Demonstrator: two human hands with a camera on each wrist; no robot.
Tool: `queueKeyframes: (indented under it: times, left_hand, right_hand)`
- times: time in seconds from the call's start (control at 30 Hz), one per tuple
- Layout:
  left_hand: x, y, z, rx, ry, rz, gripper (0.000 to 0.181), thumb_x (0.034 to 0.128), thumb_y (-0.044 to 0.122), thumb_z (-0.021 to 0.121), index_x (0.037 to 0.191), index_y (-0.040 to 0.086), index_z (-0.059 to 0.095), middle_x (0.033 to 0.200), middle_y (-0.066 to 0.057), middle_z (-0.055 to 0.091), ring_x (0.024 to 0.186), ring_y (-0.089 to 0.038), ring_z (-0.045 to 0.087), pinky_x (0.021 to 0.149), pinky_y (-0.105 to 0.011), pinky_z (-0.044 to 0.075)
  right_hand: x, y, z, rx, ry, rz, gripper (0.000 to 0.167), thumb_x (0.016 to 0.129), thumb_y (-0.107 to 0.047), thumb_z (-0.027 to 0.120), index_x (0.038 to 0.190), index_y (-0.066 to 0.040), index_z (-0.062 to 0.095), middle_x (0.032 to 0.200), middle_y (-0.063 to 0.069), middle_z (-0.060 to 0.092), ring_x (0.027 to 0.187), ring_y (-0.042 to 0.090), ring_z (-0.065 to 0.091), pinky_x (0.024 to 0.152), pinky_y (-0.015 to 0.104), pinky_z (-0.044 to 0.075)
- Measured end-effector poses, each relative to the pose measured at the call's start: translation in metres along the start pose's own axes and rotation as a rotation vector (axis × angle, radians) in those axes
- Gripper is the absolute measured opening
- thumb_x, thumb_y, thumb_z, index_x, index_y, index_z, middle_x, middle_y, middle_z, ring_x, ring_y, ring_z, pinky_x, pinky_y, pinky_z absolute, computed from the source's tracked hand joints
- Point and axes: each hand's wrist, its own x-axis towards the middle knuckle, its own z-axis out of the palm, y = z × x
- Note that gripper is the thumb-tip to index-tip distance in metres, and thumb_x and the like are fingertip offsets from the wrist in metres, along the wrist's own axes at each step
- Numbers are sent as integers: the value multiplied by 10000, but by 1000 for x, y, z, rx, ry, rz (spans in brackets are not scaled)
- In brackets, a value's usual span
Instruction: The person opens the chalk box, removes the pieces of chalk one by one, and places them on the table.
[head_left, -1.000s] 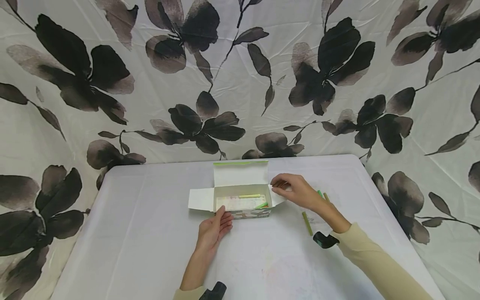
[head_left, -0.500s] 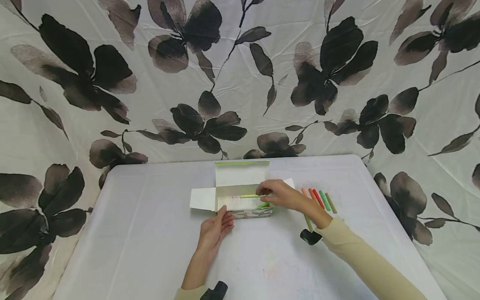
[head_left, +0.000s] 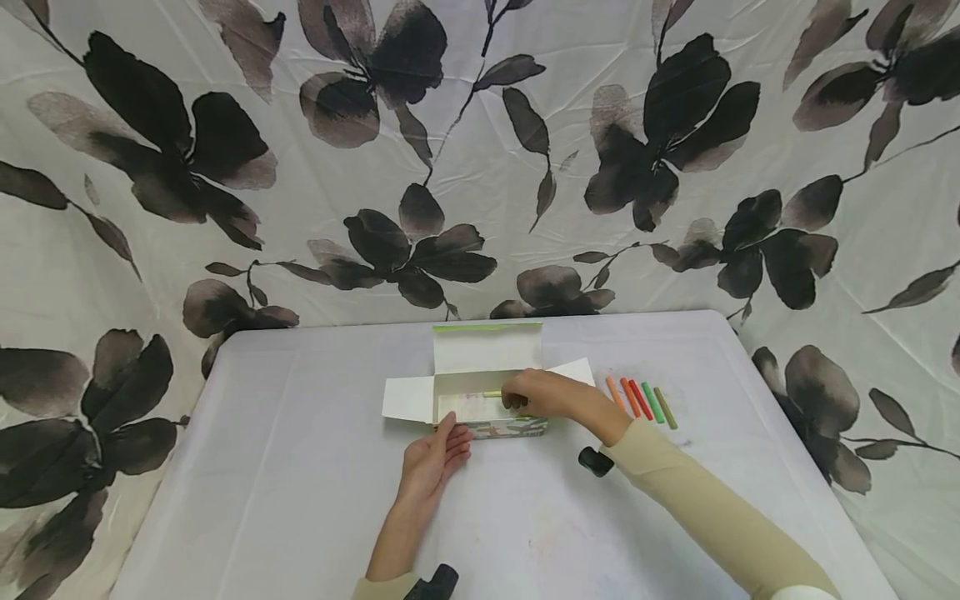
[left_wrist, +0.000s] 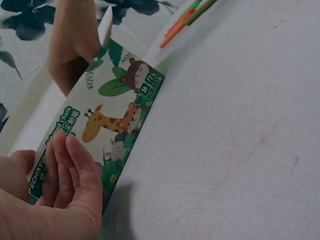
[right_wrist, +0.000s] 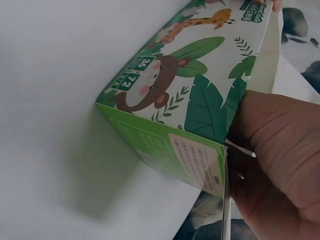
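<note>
Cardboard box looks light, crushable, best held at front where left hand pinches it; right hand dips inside, grip hidden, can't tell.

animal-print box; green end panel; right hand partly behind box; hold unclear

A person's right arm angles inward, the right hand back uppermost, its fingers bent downward and fingertips hidden, as the left hand, nearer the body, keeps fingers together and thumb apart.
</note>
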Motion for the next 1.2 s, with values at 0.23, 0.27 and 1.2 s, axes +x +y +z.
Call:
queueKeyframes:
  times: [0.23,0.27,1.2]
  left_hand:
    - [-1,0,2,8,-5,2,536,1006,397,678,1168,-112,638,979,-77,730,922,-142,714,822,-231,606]
    - [-1,0,2,6,-7,2,534,1007,396,677,1167,-112,639,976,-74,730,923,-142,716,821,-231,606]
    - [-4,4,2,2,-15,4,528,1026,382,652,1193,-118,625,988,-78,727,900,-114,707,826,-223,602]
  right_hand:
    - [10,-6,-1,-147,-114,114,157,913,98,700,853,-47,686,810,51,641,732,150,535,678,307,513]
    - [12,-3,1,-167,-125,112,190,904,102,702,816,-65,672,776,34,624,706,147,526,649,306,505]
    - [12,4,-1,-123,-82,70,118,914,-26,767,878,-56,659,734,-23,508,690,105,432,616,258,362]
